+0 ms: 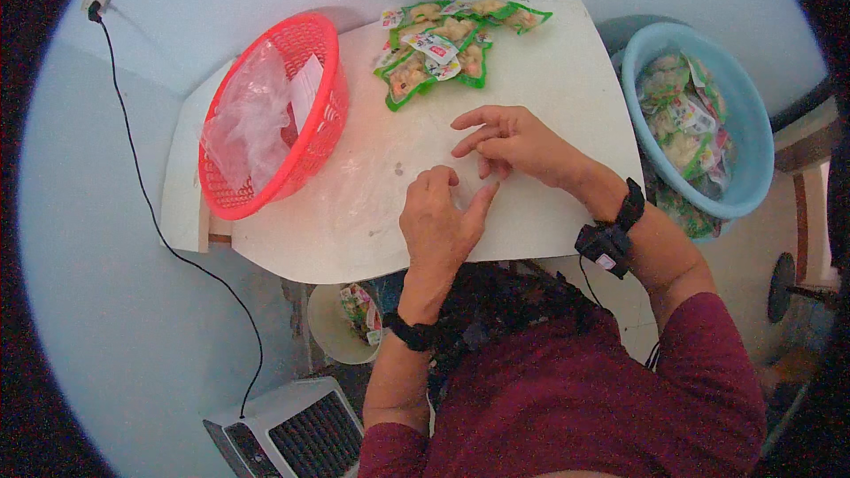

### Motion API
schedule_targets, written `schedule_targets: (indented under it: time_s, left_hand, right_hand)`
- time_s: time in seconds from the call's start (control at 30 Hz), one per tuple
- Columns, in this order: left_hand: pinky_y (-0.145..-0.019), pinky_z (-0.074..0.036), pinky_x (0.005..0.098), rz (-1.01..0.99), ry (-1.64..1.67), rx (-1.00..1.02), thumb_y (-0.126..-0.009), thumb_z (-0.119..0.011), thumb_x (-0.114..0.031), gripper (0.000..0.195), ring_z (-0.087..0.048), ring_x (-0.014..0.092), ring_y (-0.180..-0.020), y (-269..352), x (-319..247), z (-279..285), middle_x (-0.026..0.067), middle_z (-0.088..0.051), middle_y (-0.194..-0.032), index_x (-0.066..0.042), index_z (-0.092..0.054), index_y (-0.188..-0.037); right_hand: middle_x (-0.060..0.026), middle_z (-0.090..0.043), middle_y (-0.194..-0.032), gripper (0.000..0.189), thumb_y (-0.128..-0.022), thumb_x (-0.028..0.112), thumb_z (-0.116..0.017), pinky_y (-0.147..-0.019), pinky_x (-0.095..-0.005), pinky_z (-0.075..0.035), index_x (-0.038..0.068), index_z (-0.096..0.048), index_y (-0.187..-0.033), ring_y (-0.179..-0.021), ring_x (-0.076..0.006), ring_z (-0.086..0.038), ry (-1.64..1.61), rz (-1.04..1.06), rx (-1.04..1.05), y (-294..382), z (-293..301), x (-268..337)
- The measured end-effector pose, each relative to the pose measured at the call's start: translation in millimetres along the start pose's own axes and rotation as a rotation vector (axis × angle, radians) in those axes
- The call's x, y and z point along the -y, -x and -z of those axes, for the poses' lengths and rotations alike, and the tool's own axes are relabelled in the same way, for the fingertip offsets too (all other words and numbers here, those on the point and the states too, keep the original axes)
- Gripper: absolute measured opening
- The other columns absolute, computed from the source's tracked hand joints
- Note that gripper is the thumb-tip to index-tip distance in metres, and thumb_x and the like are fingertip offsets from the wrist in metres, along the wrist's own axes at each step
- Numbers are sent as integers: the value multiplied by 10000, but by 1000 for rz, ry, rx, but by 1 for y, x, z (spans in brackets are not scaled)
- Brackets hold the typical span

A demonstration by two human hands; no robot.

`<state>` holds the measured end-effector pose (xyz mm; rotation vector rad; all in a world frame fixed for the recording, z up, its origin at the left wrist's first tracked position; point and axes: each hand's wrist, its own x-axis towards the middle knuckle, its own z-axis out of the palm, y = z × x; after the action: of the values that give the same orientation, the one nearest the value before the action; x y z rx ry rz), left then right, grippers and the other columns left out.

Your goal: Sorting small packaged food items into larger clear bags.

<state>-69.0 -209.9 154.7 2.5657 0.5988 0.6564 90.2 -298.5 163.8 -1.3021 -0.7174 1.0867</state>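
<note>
Over the white table (531, 73), my left hand (438, 216) hovers palm down with curled fingers and the thumb held apart. My right hand (521, 146) is just beyond and to the right of it, its fingers bent and spread. I see nothing clearly held in either hand; a faint clear sheen between them cannot be made out. Several sealed food packets (405, 79) with green edges lie in a loose pile at the far side of the table, beyond both hands.
A red plastic basket (335, 103) at left holds clear plastic bags (249, 119) and white paper (305, 89). At right, a blue basin (757, 146) holds more packets (684, 119). Below the table's front edge are a pale bucket (325, 328) with packets and a corded appliance (299, 428).
</note>
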Motion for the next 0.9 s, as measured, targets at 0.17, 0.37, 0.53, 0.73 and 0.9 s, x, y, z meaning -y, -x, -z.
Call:
schedule_targets:
  time_s: [0.17,0.37,0.53,0.73,0.9]
  left_hand:
    - [-625,-471,388,56,10,-13,-760,-711,-193,212,-583,287,-712,-2,-1,-1,108,-568,-736,-43,-572,-815]
    - [-546,-448,350,143,220,-100,-804,-654,-103,127,-572,261,-572,-1,1,1,126,-584,-671,-9,-595,-742]
    - [-521,-430,334,196,326,-119,-828,-633,-89,138,-562,236,-535,0,-4,5,140,-593,-657,17,-616,-742]
    - [-522,-441,330,110,345,-125,-830,-638,-92,126,-567,221,-526,6,-4,1,138,-597,-652,21,-635,-772]
    - [-525,-456,313,103,344,-184,-815,-646,-71,98,-582,204,-540,9,-6,2,141,-619,-672,24,-650,-791]
  right_hand:
    - [-136,-675,-1020,399,-843,37,-520,-581,-219,-482,-4,-516,-1240,-698,-102,-617,-11,2,23,3,-5,3]
    - [-124,-672,-968,330,-863,78,-577,-556,-230,-497,-16,-535,-1177,-683,-116,-623,17,18,11,0,-5,-3]
    - [-98,-656,-879,307,-876,144,-632,-497,-245,-506,-29,-551,-1116,-632,-128,-624,42,2,-17,0,-10,-5]
    - [-68,-640,-737,190,-883,158,-635,-470,-241,-499,-23,-608,-932,-580,-118,-613,13,-67,88,0,-15,-10]
    - [-61,-632,-705,186,-902,172,-612,-459,-230,-493,-2,-609,-836,-558,-118,-612,47,-74,42,1,-20,-7]
